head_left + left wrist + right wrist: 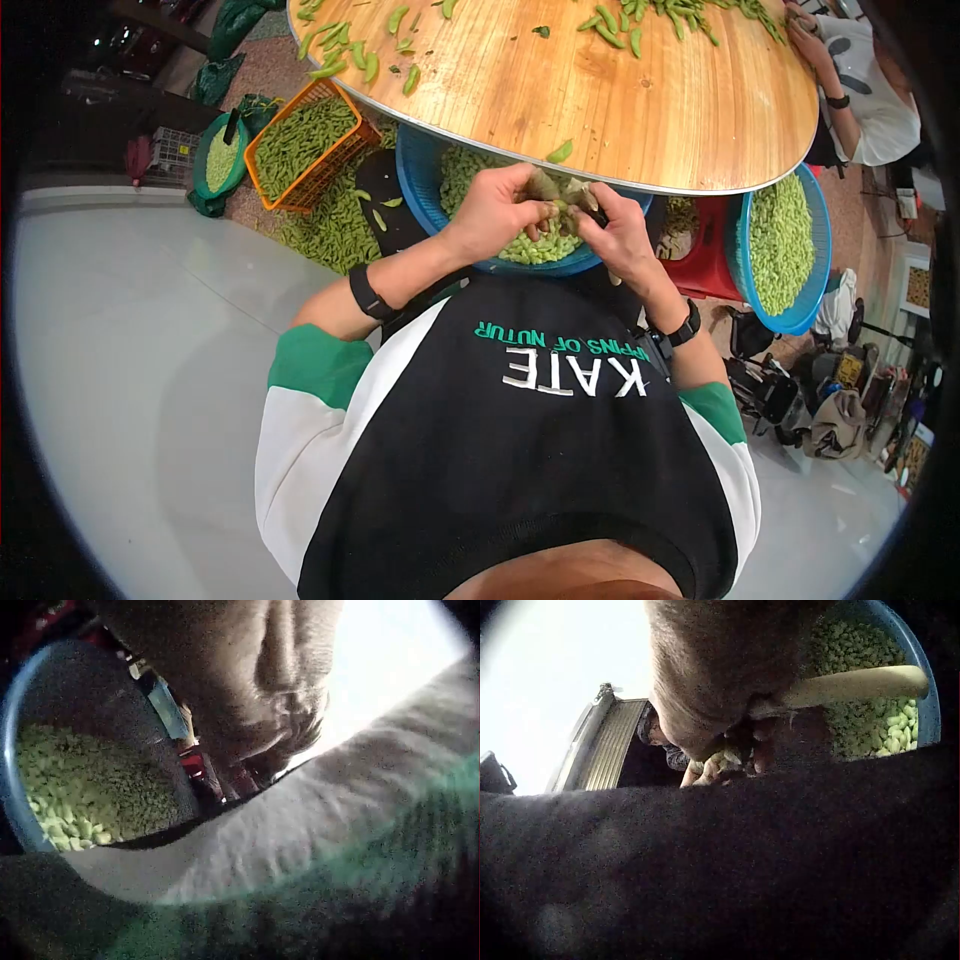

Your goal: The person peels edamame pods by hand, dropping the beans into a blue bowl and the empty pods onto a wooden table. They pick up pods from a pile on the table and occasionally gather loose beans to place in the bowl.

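Located at upper centre of the head view, between left grip [495,210] and right grip [622,232]: apparently a green pod [574,190], too blurred to confirm outright. Pinched on the left by curled fingers. Clasped on the right round a pale rod [862,684], seen in the right wrist view jutting toward the upper right; possibly a handle, nature unclear. Held above a blue basin [410,175], over shelled beans [545,245].

Judged light, with a thin, springy skin, likely slippery if damp. Presumed soft and easily bruised inside. Best taken near the tip or along the seam, lightly, rather than squeezed across the bulges. Rod judged stiff; best clasped along its length, well back from any working end.

Bounded above by the metal-trimmed edge of the table [560,90], close to the fingertips; advisable to guard knuckles there. To be noted near that edge: a loose pod [560,152]. Bounded below by the near rim and the black shirt [500,440]. Free downward into the basin. Limited toward the right by a red item [705,245], apparently a stool, then by a second basin [823,255]. Standing well apart at left: an orange basket [325,165]. Visible at upper right, well apart: another person [880,100].
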A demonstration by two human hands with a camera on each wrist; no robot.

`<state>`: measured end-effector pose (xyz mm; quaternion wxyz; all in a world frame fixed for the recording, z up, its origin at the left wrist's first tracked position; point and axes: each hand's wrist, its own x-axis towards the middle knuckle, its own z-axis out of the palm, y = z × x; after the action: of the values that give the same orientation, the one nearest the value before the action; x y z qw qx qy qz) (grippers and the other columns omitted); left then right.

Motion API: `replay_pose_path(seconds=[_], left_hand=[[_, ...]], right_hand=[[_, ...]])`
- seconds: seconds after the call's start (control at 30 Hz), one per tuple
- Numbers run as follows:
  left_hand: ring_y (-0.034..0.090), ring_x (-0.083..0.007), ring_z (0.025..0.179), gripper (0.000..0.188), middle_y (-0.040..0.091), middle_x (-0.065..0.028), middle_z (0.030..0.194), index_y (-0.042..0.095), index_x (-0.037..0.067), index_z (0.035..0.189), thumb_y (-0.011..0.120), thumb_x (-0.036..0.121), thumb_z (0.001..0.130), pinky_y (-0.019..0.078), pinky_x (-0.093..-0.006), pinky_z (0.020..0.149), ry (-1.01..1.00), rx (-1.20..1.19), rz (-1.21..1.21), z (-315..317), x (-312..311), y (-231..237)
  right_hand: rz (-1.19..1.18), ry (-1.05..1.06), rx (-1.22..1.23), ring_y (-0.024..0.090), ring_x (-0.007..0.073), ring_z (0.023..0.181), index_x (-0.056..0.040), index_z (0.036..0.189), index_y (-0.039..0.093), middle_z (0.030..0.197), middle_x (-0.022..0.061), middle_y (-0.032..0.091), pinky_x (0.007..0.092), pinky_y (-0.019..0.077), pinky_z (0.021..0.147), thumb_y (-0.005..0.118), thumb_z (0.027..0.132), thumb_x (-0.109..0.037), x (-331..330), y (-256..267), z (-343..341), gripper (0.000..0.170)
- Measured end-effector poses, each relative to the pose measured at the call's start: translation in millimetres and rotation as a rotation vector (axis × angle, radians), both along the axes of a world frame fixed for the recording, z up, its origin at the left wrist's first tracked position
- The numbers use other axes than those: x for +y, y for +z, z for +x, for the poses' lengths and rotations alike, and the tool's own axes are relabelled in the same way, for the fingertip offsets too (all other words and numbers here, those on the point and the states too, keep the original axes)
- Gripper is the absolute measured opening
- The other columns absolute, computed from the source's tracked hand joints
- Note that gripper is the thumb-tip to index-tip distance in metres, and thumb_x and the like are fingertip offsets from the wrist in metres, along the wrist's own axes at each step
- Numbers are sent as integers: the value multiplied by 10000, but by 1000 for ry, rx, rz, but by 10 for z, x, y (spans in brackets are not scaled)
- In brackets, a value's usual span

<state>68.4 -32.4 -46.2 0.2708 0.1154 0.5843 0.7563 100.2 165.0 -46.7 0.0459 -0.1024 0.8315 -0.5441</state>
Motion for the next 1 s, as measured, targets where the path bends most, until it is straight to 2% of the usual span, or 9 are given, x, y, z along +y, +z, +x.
replay_pose_path(seconds=[0.17, 0.23, 0.53, 0.63, 0.7, 0.77, 0.83, 0.97, 1.0], left_hand=[[590, -93, 599, 54, 624, -51, 734, 623, -31, 884, 598, -47, 838, 503, -220, 537, -86, -19, 38, -32, -56, -17], [588, -92, 590, 47, 623, -51, 720, 627, -30, 875, 602, -44, 839, 501, -218, 537, -90, -11, 59, -37, -58, 4], [591, -77, 642, 51, 629, -38, 776, 624, -15, 881, 584, -36, 859, 487, -209, 562, -136, 32, 120, 23, -76, 10], [574, -85, 624, 32, 619, -40, 746, 613, -12, 864, 596, -20, 839, 470, -225, 551, -50, 19, 97, 39, -62, 21], [554, -111, 594, 71, 592, -62, 710, 597, -16, 863, 616, 6, 798, 455, -262, 543, 55, 429, -267, 8, -131, -19], [536, -147, 574, 122, 565, -90, 694, 588, -15, 865, 626, 24, 756, 448, -291, 551, 162, 763, -431, -65, -325, 204], [586, -267, 628, 147, 591, -112, 755, 595, 17, 857, 593, -5, 712, 464, -330, 560, 331, 1123, -612, -192, -510, 473], [586, -318, 878, 193, 599, -142, 966, 597, 22, 884, 561, -40, 704, 485, -390, 742, 250, 1415, -1305, -425, -796, 684], [586, -318, 878, 193, 599, -142, 966, 597, 22, 884, 561, -40, 704, 485, -390, 742, 248, 1424, -1297, -468, -737, 684]], right_hand=[[-125, 94, -206, 561, 90, 649, 28, 920, 560, 724, 55, 618, 254, 454, 576, 586, 837, -67, 61, 133, 3, 129], [-345, 63, -386, 538, 76, 516, 20, 954, 600, 678, 49, 602, 210, 377, 427, 562, 838, -59, 51, 116, -10, 145], [-764, 156, -690, 579, 104, 509, 14, 950, 608, 687, 68, 619, 187, 356, 375, 541, 865, -87, 71, 50, -34, 148], [-570, 104, -533, 579, 103, 507, 14, 945, 610, 697, 73, 621, 183, 356, 375, 547, 872, -99, -25, 104, -49, 149], [-552, 104, -539, 584, 102, 520, 11, 969, 608, 735, 79, 635, 182, 355, 378, 561, 878, -112, -33, 24, -40, 161], [-671, 18, -601, 602, 92, 572, -1, 971, 594, 783, 82, 659, 172, 366, 400, 592, 889, -133, -77, -29, -11, 156], [-699, 13, -614, 611, 91, 583, -1, 998, 593, 815, 82, 670, 174, 377, 409, 597, 888, -138, -64, -87, -8, 176], [-487, 117, -469, 504, 59, 514, 18, 987, 588, 859, 98, 672, 186, 352, 408, 558, 870, -84, 69, 141, -62, 158], [-441, 137, -410, 468, 53, 496, 18, 987, 587, 875, 101, 678, 185, 347, 409, 556, 867, -78, 75, 238, -58, 157]])
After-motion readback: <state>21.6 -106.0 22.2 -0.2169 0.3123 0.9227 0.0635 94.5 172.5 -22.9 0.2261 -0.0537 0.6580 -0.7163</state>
